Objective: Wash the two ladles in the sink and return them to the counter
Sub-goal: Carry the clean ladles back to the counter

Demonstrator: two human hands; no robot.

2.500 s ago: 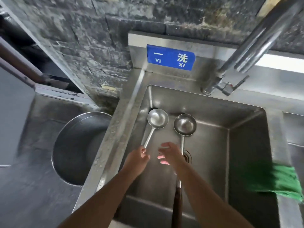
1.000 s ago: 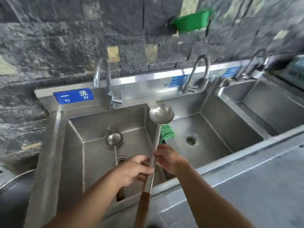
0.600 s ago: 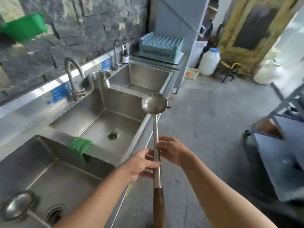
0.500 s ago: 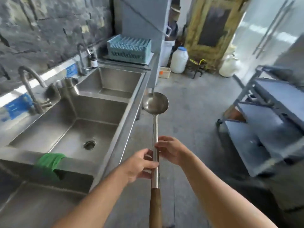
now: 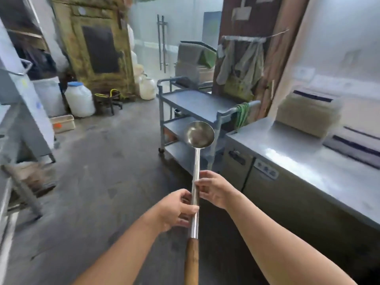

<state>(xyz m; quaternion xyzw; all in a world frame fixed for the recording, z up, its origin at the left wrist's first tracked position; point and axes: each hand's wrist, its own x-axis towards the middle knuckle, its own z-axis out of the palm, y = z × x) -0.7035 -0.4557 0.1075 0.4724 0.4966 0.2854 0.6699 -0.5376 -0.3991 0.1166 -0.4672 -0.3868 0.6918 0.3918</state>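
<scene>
A long steel ladle (image 5: 199, 134) with a brown wooden grip stands upright in front of me, bowl at the top. My left hand (image 5: 177, 209) is closed around the metal shaft just above the wood. Slightly higher on the shaft, my right hand (image 5: 213, 190) pinches it from the right side. The steel counter (image 5: 304, 161) runs along the right, its near corner just right of the ladle's bowl. The sink and the second ladle are out of view.
A grey three-shelf trolley (image 5: 193, 103) stands behind the ladle, a green cloth (image 5: 242, 114) on its handle. Flat boxes (image 5: 308, 114) lie on the counter's far side. White jugs (image 5: 79, 99) and a small stool stand at the back left. Bare concrete floor spreads ahead.
The view has swung right, away from the sinks to the room and the counter. Both hands lifted one ladle out of the sink and keep it upright; the other ladle stayed in the basin.
</scene>
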